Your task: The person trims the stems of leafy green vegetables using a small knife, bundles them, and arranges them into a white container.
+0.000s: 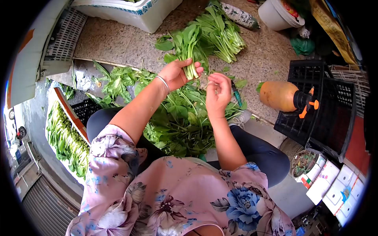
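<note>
My left hand (177, 74), with a bangle at the wrist, is closed around the pale stems of a bunch of leafy greens (190, 59). The leaves point away from me and the stem ends toward me. Close by on the right, my right hand (219, 92) has its fingers curled in; a thin strand seems to show at the fingertips, too small to name. Just past the held bunch lies a pile of leafy greens (226, 41) on the stone-like surface. Below my hands, between my legs, is a heap of loose leaves (179, 124).
A green-handled tool (236, 94) lies beside my right hand. On the right are an orange spray bottle (277, 95) and black crates (303, 126). A white foam box (145, 13) and a white bucket (275, 15) stand ahead. At left, packed greens (67, 137) fill a box.
</note>
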The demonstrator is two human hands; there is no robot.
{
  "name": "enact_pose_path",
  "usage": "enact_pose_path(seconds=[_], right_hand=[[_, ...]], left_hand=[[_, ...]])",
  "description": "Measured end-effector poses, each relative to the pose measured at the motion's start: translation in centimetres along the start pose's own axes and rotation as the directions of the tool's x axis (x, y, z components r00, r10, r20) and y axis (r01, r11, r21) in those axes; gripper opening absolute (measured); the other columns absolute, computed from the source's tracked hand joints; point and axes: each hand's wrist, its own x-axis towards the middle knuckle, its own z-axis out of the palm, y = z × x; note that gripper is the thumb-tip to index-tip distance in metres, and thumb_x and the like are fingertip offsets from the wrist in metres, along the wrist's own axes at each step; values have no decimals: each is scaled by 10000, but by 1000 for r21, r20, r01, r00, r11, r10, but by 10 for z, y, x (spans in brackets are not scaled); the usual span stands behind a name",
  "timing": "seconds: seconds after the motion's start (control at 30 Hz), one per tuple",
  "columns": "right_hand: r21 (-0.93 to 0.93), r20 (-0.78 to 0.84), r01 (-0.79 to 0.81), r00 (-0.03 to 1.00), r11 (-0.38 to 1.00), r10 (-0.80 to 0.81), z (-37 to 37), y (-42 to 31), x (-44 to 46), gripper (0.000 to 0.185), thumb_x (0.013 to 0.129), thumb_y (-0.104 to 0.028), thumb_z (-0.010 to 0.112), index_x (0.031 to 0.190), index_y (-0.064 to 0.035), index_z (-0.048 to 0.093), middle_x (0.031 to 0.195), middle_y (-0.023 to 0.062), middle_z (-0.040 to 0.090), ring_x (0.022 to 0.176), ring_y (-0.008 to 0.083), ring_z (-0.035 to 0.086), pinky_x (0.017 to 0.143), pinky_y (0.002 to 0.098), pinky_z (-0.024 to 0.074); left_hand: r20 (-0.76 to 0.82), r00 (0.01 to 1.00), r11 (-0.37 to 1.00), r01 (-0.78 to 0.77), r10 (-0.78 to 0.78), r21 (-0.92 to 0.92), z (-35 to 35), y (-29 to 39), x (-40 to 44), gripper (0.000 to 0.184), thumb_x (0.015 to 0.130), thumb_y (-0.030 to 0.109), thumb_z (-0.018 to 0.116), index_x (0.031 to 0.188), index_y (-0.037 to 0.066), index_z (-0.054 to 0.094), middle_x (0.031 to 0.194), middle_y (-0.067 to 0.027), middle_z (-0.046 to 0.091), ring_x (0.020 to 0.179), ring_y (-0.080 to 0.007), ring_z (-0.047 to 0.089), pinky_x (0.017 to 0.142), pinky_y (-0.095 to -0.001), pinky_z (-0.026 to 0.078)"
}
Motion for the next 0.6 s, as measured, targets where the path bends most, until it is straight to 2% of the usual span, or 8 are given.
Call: enact_pose_path(seconds=[0.03,0.07,0.13,0.3,0.37,0.43,0.5,0.6], right_hand=[[-2,0,-4,1000,1000,4,-2,7,3,143,750,-85,606,884,-42,581,930,64,583,816,155,573,637,280,476],[44,112,-362,928,931,355,-5,13,6,202,794,-186,574,922,-30,572,927,68,586,815,153,572,642,274,468],[32,359,-758,617,651,700,-6,20,14,457,857,-440,458,999,-18,559,908,66,596,807,149,569,621,266,445],[134,324,-828,556,545,765,10,40,35,343,816,-337,560,1002,-49,551,954,72,590,832,163,562,645,320,443],[-290,130,-571,771,768,623,14,70,34,413,769,-194,622,1128,-55,471,1066,105,541,888,196,547,728,327,432],[-263,162,-590,753,764,637,20,63,35,542,732,-100,643,1213,-66,395,1128,128,501,912,214,534,786,319,415],[51,543,-717,604,695,583,25,63,35,424,804,-121,578,1192,-76,411,1050,86,546,849,155,556,618,255,465],[-38,548,-714,570,699,612,20,74,40,289,832,-109,532,1115,-65,493,988,66,585,865,135,566,660,271,460]], left_hand=[[22,1000,1000,-4,4,-20,-3,2,-3,134,917,133,383,975,17,419,970,-156,553,872,-274,581,800,-406,493],[57,998,999,6,-4,-43,-6,3,-5,125,915,110,380,965,0,415,960,-169,555,892,-292,580,817,-431,492],[109,994,1000,18,-17,-5,-14,3,-9,125,914,120,385,959,12,431,953,-151,561,885,-272,581,831,-423,484],[208,976,997,58,-66,44,-24,7,-17,114,903,125,420,929,25,468,901,-105,571,823,-232,586,829,-444,481],[219,973,997,57,-65,43,-25,8,-18,110,897,119,430,927,26,482,901,-104,573,815,-228,586,825,-458,480],[252,964,997,70,-78,39,-21,10,-20,116,896,117,434,944,27,488,918,-112,574,813,-225,586,819,-457,484],[273,959,997,65,-76,52,-19,11,-21,121,896,115,433,959,26,484,931,-115,574,816,-222,585,813,-454,487],[269,962,997,32,-48,63,-12,14,-25,124,895,92,428,979,6,459,922,-125,574,800,-230,584,789,-448,497]])
